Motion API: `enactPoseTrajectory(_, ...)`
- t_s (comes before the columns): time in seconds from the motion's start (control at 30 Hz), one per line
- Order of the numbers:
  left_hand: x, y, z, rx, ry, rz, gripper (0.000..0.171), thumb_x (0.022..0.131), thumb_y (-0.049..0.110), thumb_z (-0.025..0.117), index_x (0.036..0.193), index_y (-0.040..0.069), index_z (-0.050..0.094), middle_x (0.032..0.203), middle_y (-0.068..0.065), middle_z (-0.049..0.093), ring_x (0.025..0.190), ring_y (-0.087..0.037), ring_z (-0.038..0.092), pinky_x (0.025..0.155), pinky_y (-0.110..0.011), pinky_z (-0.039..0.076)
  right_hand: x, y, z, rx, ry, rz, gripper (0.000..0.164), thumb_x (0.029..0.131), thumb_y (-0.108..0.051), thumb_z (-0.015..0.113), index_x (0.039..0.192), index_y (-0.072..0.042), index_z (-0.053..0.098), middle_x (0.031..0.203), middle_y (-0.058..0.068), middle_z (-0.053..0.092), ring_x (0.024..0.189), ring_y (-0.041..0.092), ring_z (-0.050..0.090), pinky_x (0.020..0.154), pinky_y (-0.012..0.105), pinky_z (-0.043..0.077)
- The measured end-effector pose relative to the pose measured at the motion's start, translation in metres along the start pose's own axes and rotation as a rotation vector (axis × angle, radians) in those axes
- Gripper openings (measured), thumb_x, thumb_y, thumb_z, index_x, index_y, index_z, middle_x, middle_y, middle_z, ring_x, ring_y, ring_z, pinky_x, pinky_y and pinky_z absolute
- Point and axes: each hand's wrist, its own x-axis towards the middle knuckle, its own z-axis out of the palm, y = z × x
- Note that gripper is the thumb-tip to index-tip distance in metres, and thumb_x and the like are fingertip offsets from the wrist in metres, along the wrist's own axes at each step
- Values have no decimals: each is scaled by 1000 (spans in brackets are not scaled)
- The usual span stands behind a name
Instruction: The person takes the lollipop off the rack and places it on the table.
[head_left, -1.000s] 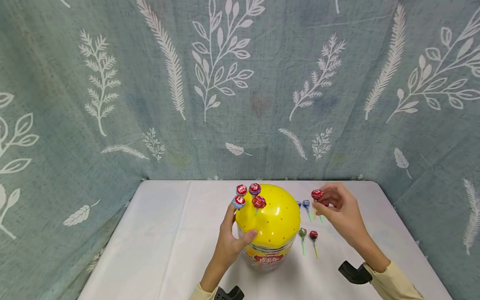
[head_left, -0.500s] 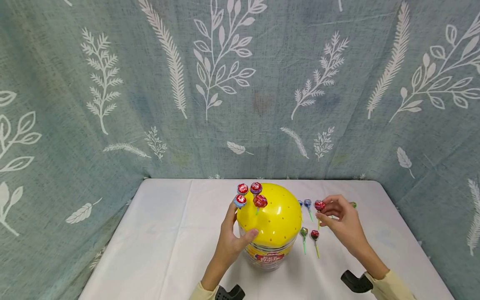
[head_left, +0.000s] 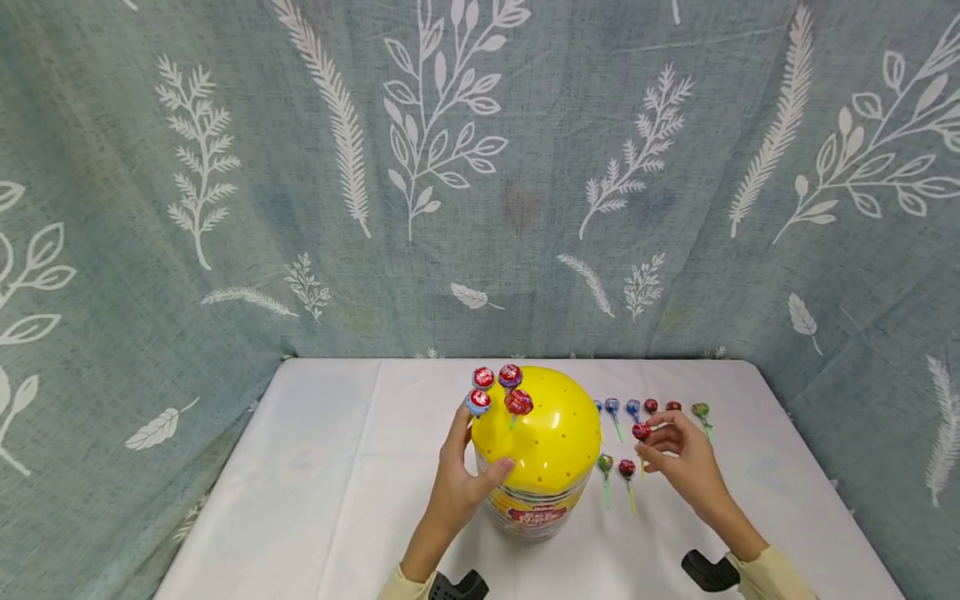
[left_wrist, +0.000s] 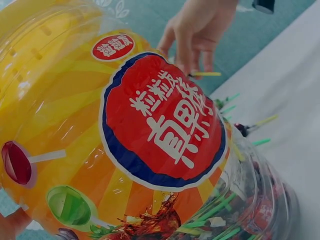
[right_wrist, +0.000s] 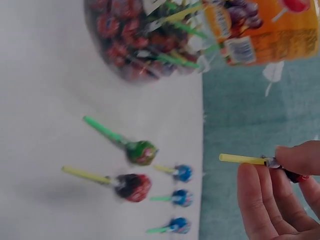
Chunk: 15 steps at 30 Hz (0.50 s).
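A plastic jar (head_left: 534, 517) with a domed yellow lid (head_left: 558, 433) stands mid-table, with more lollipops visible through its wall in the right wrist view. My left hand (head_left: 467, 471) grips its left side, thumb on the lid's front. Several wrapped lollipops (head_left: 518, 403) stand upright in the lid's small holes, at its left. To the right of the jar, my right hand (head_left: 688, 458) pinches a red lollipop (head_left: 641, 431) between thumb and fingers. Its yellow stick (right_wrist: 242, 159) points away from the hand in the right wrist view.
A back row of several lollipops lies right of the jar, among them a blue one (head_left: 612, 407) and a green one (head_left: 701, 411). Nearer lie a green lollipop (head_left: 606, 467) and a dark red lollipop (head_left: 627, 471). A patterned curtain (head_left: 517, 208) hangs behind the white table (head_left: 390, 467).
My right hand has come nearer to me from the back row, carrying the red lollipop. Lollipops it was covering now show behind it. My left hand stays on the jar.
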Motion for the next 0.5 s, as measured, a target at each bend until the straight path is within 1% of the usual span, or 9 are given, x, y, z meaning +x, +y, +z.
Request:
enactPoseTrajectory(0.1,0,0,0,-5,0,-9,78,82,39,64,149,28,25,142,6,43,129,-19,39,104,-61,26,0,9,1,-13,17,8,35,78,3,72,106,-1,52,80,14,59,67,24,64,53,32,55)
enactPoseTrajectory(0.17,0,1,0,-8,0,-13,79,82,40,65,149,28,25,141,7,43,128,-19,39,104,-61,26,0,14,1,-30,22,29,36,77,1,73,106,-2,51,79,12,59,66,21,63,53,31,55)
enactPoseTrajectory(0.27,0,1,0,-11,2,-20,79,81,41,65,149,28,25,142,7,42,130,-18,38,105,-59,26,1,20,1,-54,12,80,37,78,-2,74,107,-2,51,79,11,59,65,19,63,54,31,55)
enactPoseTrajectory(0.33,0,1,0,-8,4,-27,79,81,42,64,149,28,25,143,7,42,131,-18,37,106,-59,26,1,23,1,-69,-1,123,37,79,-1,73,108,-2,51,80,12,60,66,19,64,56,32,56)
enactPoseTrajectory(0.43,0,1,0,-3,5,-36,79,81,42,64,149,28,25,145,7,40,132,-18,36,106,-58,26,2,33,2,-93,-5,153,36,79,1,71,109,-1,50,79,13,61,65,21,63,55,32,56)
enactPoseTrajectory(0.5,0,0,0,-2,4,-35,79,81,41,64,149,27,25,145,6,39,133,-18,36,106,-58,26,3,46,3,-119,12,155,37,78,0,72,108,-1,50,78,13,61,63,21,63,52,38,55)
